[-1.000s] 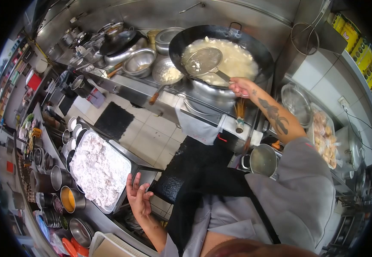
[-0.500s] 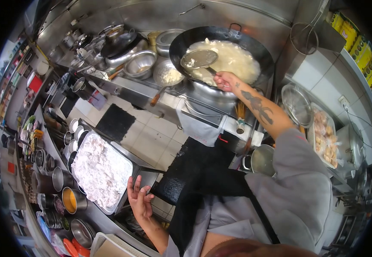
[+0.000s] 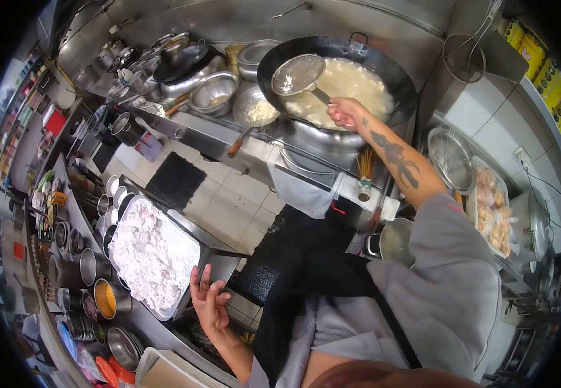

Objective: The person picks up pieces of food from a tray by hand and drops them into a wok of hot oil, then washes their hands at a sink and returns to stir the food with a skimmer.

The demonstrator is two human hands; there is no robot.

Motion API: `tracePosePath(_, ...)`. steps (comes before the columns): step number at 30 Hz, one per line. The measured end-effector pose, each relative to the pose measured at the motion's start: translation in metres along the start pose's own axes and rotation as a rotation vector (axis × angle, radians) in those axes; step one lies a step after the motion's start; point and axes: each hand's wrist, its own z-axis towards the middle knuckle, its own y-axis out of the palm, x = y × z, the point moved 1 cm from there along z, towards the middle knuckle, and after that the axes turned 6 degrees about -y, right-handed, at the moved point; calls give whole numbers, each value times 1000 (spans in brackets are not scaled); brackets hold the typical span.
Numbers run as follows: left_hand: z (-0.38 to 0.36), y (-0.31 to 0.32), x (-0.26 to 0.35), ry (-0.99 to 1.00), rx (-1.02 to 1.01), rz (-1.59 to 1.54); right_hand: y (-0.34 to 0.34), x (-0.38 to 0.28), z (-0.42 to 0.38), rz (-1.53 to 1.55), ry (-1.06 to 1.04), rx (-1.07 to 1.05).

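My right hand (image 3: 345, 114) is closed round the handle of a mesh skimmer (image 3: 300, 73), held over the left side of a big black wok (image 3: 402, 97). A few pale bits lie in the skimmer. Bubbling, cloudy oil (image 3: 358, 84) with pale pieces in it fills the wok's middle. My left hand (image 3: 210, 301), its fingers spread and nothing in them, hovers at the right edge of a metal tray (image 3: 193, 251). White floury pieces (image 3: 148, 249) are heaped in that tray.
Left of the wok sit a perforated ladle (image 3: 248, 103) with pale crumbs and a steel bowl (image 3: 213, 94). A strainer (image 3: 452, 158) and a tray of bagged food (image 3: 491, 210) stand at right. A cloth (image 3: 303, 187) hangs from the stove front.
My right hand has raised and tilted the skimmer slightly, shifting it up and left over the wok. My left hand has barely moved.
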Motion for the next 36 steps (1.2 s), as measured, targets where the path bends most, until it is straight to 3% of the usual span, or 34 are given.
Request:
tracePosePath(7,12,8,5,-18,-50,13,2,4,-9,62,-3,109)
tracePosePath(13,11,8,4,-20,-45,11,-9,14,38,-81,23,111)
tracePosePath(16,5,1,2,-2,-22,33,4,11,46,8,2,176)
tracePosePath(19,0,-6,0,14,1,43,7,13,70,46,-25,70)
tracePosePath(22,-3,-8,0,20,23,35,23,14,75,207,-47,144)
tracePosePath(28,-1,-6,0,11,29,1,24,11,41,332,-53,-47)
tracePosePath(36,17,5,7,-11,-40,10,31,-8,10,356,-77,-113)
